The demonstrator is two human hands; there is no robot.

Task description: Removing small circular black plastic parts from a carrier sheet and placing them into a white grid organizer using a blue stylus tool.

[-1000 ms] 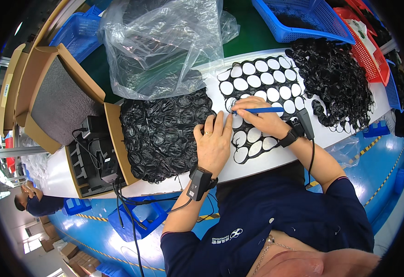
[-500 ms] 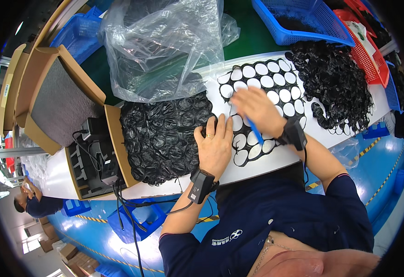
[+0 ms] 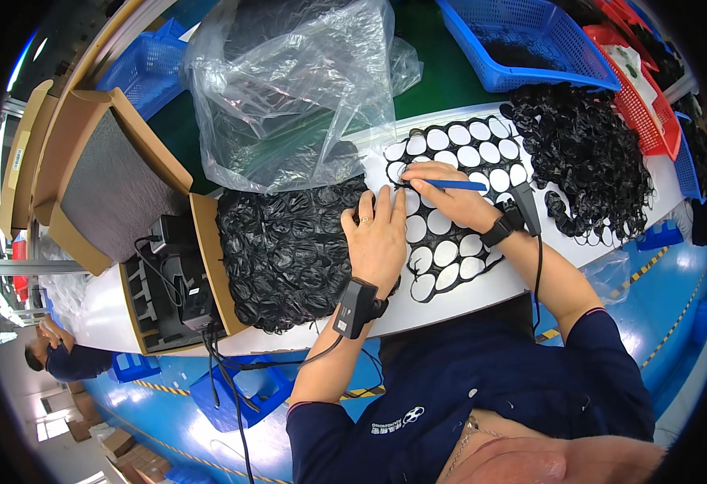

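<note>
My right hand (image 3: pixel 448 196) is closed around a slim blue pen-like tool (image 3: pixel 460 185), its tip end near the left edge of a sheet of white discs with black rims (image 3: pixel 446 254). Small dark strands show at the tool's tip; its exact kind I cannot make out. My left hand (image 3: pixel 375 242) lies with fingers stretched forward, its fingertips at the sheet's left border. Under and beside that hand spreads a layer of dark, shiny, rounded black pieces (image 3: pixel 285 250) joined in rows.
A heap of loose black pieces (image 3: pixel 575 153) lies to the right. Clear plastic film (image 3: pixel 289 89) covers the back. An open cardboard box (image 3: pixel 212 266) with black devices and cables stands left. Blue (image 3: pixel 523 77) and red baskets (image 3: pixel 652 133) stand at the far right. Another person (image 3: pixel 75 355) is far left.
My right hand has turned, bringing the blue tool from pointing toward me to lying nearly level, with its tip at the sheet's far left. My left hand has shifted slightly nearer.
</note>
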